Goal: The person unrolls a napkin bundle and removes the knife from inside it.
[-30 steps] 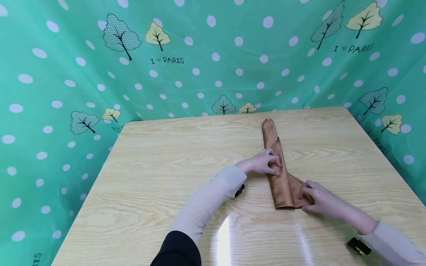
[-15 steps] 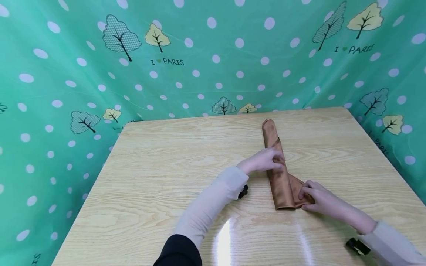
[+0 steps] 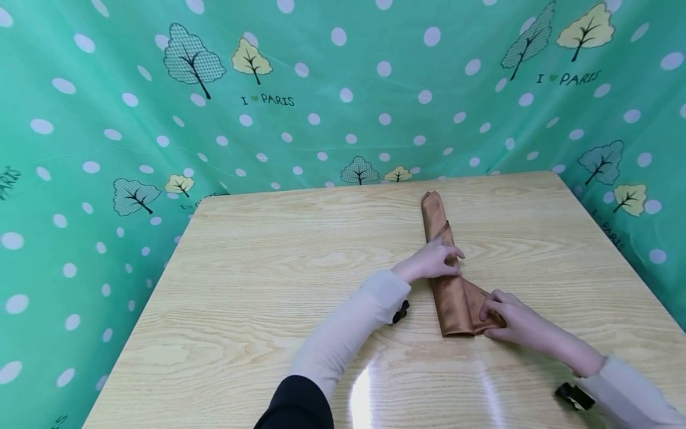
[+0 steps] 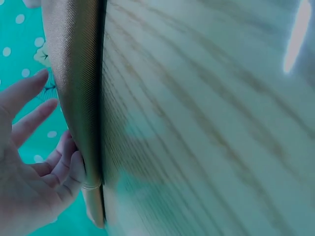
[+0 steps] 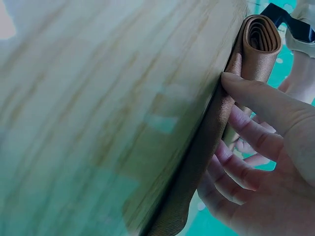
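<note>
A brown satin cloth (image 3: 454, 307) lies rolled into a long tube, pointing away from me on the table. From the tube's near right side spreads a flat, unrolled flap (image 3: 475, 298). My left hand (image 3: 433, 260) lies across the middle of the roll; its lower fingertips touch the cloth, while thumb and forefinger stand apart in the left wrist view. My right hand (image 3: 506, 319) rests on the flap's outer part, thumb at the near edge and fingers bent lightly on the fabric. Seen from the right wrist, the roll's end (image 5: 263, 37) shows several spiral layers.
The wooden table (image 3: 257, 286) extends widely to the left of the cloth and a shorter way to its right. A green patterned curtain (image 3: 300, 137) hangs behind and along both sides. Bright light reflects off the near tabletop.
My left hand has shifted slightly to the right across the roll, and its fingers have loosened. My right hand stays in place on the flap.
</note>
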{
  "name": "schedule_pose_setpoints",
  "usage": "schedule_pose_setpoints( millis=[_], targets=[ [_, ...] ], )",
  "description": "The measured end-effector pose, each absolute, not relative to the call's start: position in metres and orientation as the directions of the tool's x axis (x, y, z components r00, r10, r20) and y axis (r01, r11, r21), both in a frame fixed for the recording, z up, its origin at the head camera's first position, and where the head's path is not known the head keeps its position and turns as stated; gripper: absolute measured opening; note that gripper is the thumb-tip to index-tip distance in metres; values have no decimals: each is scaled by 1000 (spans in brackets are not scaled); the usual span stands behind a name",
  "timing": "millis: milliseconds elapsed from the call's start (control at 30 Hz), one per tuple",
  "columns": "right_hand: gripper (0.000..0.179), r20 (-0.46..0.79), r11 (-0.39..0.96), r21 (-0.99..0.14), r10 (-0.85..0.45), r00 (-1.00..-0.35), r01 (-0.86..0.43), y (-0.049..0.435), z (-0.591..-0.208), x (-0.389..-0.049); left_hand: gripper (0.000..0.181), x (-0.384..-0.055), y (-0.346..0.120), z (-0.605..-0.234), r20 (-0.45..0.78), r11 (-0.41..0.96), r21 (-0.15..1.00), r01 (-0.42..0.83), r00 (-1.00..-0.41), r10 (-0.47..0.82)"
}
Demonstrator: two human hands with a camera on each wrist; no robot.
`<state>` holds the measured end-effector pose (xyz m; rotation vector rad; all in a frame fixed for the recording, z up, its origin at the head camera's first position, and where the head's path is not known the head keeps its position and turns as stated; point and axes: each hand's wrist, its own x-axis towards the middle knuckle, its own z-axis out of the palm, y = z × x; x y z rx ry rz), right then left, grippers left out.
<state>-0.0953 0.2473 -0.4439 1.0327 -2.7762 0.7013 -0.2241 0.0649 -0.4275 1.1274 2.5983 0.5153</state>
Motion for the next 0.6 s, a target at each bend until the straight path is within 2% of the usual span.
schedule_pose_setpoints(
  millis=[367,600],
  targets=[
    [26,211,682,-410,-575,-790,-606,247,-443,-93,43,-228,71,-432,-172,682,317,659,-667,725],
    [24,191,681,-419,-580,-792,-600,246,-443,-94,40,-230,70,-435,-176,686,330,649,-671,720]
  ],
)
